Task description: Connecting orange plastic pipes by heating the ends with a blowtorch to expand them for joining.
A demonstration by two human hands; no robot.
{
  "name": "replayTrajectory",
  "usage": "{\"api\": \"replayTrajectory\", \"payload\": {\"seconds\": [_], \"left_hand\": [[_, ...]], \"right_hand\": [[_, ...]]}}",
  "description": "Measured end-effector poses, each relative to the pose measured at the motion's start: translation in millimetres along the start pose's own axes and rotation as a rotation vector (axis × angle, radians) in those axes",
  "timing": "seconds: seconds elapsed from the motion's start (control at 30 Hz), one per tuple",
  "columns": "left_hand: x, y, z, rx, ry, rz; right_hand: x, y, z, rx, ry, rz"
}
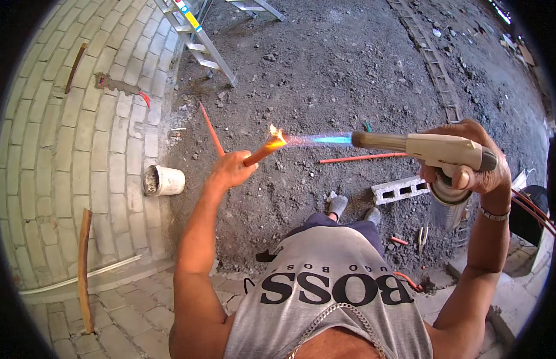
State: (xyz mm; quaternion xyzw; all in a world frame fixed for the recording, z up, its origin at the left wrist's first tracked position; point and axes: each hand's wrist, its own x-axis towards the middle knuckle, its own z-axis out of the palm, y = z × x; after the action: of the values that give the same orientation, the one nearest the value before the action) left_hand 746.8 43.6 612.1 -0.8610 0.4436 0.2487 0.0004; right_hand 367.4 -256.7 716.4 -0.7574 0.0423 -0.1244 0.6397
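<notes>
My left hand [233,170] grips an orange pipe [260,154] at eleven o'clock, its tip flaring as my right hand [498,179], wrapped round a blowtorch [438,149] at one o'clock, heats it, the next move probably calling for easing the flame [333,139] off.

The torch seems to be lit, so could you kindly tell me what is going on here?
A person grips the torch in the right hand, its blue flame pointing left at the end of an orange pipe held in the left hand. The pipe's end glows, with a small yellow flame on it; the torch nozzle itself stays clear of the pipe. A hollow block and pliers lie on the ground.
</notes>
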Motion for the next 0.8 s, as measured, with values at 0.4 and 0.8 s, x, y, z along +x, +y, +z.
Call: {"api": "replayTrajectory", "payload": {"seconds": [0.4,0.8], "left_hand": [[30.0,5.3,7.7,0.026,-0.058,0.068],[63.2,19.5,18.3,-0.027,-0.111,0.178]], "right_hand": [[-38.3,12.5,16.7,0.135,0.254,0.193],[-60.2,32.0,51.4,0.164,0.404,0.157]]}}
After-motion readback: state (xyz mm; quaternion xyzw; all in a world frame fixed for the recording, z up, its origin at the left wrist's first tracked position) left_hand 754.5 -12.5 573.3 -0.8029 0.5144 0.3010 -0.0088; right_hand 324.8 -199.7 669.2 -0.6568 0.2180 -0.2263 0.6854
